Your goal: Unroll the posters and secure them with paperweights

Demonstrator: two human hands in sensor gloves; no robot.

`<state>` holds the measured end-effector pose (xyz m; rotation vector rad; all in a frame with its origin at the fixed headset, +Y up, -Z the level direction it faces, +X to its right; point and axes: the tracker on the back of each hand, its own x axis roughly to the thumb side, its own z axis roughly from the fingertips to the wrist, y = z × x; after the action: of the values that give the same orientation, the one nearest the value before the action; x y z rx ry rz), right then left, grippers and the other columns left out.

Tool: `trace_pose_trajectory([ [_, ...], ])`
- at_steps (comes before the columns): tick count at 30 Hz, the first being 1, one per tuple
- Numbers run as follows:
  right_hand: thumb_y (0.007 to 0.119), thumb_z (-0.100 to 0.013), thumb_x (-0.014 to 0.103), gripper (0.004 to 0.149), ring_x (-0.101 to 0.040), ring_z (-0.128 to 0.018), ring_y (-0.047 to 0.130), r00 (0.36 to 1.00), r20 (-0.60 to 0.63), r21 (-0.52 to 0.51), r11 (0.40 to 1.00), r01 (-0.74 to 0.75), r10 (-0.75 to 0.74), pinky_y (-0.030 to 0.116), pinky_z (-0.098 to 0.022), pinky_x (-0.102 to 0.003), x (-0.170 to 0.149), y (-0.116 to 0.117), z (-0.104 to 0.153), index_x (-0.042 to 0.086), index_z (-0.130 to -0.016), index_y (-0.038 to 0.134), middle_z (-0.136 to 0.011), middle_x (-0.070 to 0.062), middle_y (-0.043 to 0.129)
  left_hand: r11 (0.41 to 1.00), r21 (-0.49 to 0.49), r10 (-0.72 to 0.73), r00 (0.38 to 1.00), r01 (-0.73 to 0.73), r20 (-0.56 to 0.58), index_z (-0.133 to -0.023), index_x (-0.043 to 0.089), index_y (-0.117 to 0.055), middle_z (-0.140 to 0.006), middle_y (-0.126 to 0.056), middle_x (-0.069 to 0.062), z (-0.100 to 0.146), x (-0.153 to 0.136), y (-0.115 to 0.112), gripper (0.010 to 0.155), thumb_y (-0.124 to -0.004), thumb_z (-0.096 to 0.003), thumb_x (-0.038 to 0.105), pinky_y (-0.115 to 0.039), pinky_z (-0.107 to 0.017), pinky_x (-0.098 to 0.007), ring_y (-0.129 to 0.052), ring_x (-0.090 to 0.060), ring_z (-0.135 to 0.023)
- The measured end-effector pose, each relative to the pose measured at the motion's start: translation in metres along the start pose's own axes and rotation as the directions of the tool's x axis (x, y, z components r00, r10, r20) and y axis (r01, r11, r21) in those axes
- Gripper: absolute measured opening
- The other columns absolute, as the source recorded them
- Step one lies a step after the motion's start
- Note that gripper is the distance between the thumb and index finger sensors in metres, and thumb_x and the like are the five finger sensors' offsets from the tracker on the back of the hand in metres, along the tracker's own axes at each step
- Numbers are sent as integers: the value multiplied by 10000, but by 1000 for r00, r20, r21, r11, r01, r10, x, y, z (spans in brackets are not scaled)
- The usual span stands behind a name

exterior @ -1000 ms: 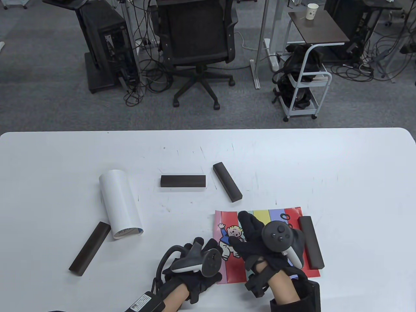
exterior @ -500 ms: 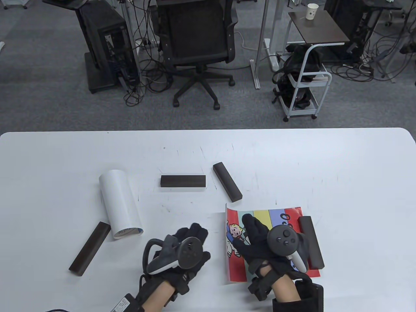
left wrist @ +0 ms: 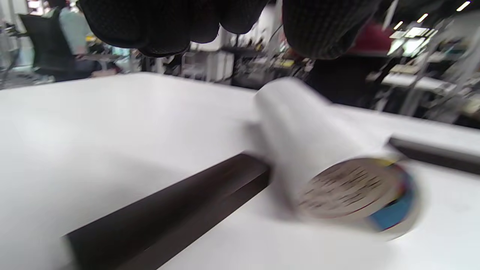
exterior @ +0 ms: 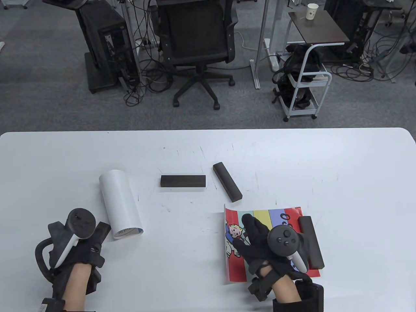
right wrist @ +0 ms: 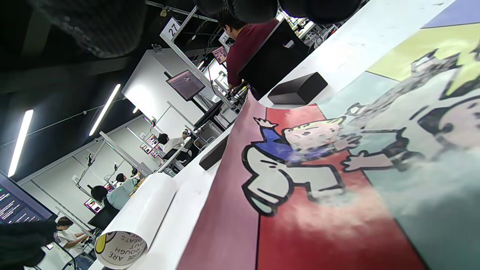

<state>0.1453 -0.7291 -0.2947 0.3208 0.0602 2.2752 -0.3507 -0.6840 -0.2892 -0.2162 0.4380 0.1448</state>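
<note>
A colourful cartoon poster [exterior: 260,216] lies unrolled near the front right, and its left edge [exterior: 226,247] curls up. My right hand [exterior: 249,232] presses flat on it, fingers spread. A dark paperweight [exterior: 311,242] lies on its right edge. A white rolled poster [exterior: 120,203] lies at the left. My left hand [exterior: 85,248] hovers over the near end of another dark paperweight [exterior: 102,229]. In the left wrist view its fingers [left wrist: 150,26] hang above that paperweight [left wrist: 168,213] and hold nothing, and the roll [left wrist: 318,161] lies just beyond.
Two more dark paperweights [exterior: 183,181] [exterior: 227,186] lie mid-table behind the poster. In the right wrist view the nearer one [right wrist: 298,90] and the roll [right wrist: 138,217] show. An office chair [exterior: 196,39] and a cart [exterior: 305,84] stand beyond the table's far edge.
My left hand let go of the colourful poster's left edge and moved far left to the paperweight beside the roll. The freed edge curled up. The right hand stayed pressing.
</note>
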Motion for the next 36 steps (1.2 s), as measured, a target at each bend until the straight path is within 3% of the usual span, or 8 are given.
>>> trace_pose_trajectory([
  [6, 762, -444, 514, 785, -513, -912, 435, 1000, -10, 9, 1000, -4, 4, 546, -659, -513, -1, 1, 0, 139, -1011, 369, -1060, -195, 405, 957, -262, -157, 982, 126, -104, -1080, 137, -476, -1122, -486, -194, -35, -18, -49, 779, -819, -451, 442, -654, -663, -547, -622, -455, -995],
  [9, 763, -444, 512, 784, -513, -911, 434, 1000, -17, 10, 1000, -4, 5, 544, -659, -514, -2, 1, 0, 139, -1010, 369, -1060, -197, 403, 944, -302, -175, 977, 131, -122, -1070, 152, -506, -1112, -525, -176, -43, -23, -63, 754, -805, -444, 446, -668, -653, -535, -662, -437, -975],
  [12, 764, -444, 510, 784, -514, -911, 433, 1000, -25, 10, 1000, -4, 4, 543, -659, -514, -3, 1, 0, 137, -1010, 370, -1059, -198, 404, 955, -276, -145, 983, 109, -114, -1042, 182, -600, -1073, -631, -146, -46, -23, -65, 658, -797, -457, 411, -702, -625, -509, -746, -392, -925],
  [21, 762, -445, 506, 779, -517, -907, 437, 999, -47, 10, 1000, -15, 16, 544, -656, -516, -6, 1, 1, 132, -1009, 374, -1055, -204, 410, 927, -313, -247, 965, 208, -91, -1037, 131, -597, -1004, -712, -159, -44, -21, -67, 678, -798, -447, 399, -763, -576, -491, -848, -363, -850],
  [26, 766, -444, 496, 776, -522, -908, 430, 999, -44, -12, 1000, -28, 28, 536, -658, -521, -6, -3, 0, 131, -1009, 379, -1056, -206, 409, 923, -273, -307, 946, 270, -103, -1007, 70, -635, -922, -781, -195, -38, -28, -72, 704, -771, -442, 468, -813, -519, -464, -929, -341, -751],
  [32, 773, -444, 491, 781, -526, -915, 411, 998, 4, -66, 996, -58, 58, 522, -667, -532, 6, -13, 4, 127, -1010, 379, -1060, -212, 397, 960, -191, -239, 955, 204, -177, -957, 51, -720, -847, -861, -201, -25, -53, -71, 699, -781, -425, 499, -850, -470, -449, -995, -325, -658],
  [36, 777, -443, 491, 782, -528, -918, 409, 992, 62, -119, 987, -104, 112, 521, -669, -535, 25, -22, 10, 126, -1011, 382, -1062, -214, 395, 988, -147, -80, 971, 47, -226, -949, 43, -734, -834, -873, -200, -16, -69, -62, 695, -771, -431, 504, -853, -466, -448, -1003, -321, -640],
])
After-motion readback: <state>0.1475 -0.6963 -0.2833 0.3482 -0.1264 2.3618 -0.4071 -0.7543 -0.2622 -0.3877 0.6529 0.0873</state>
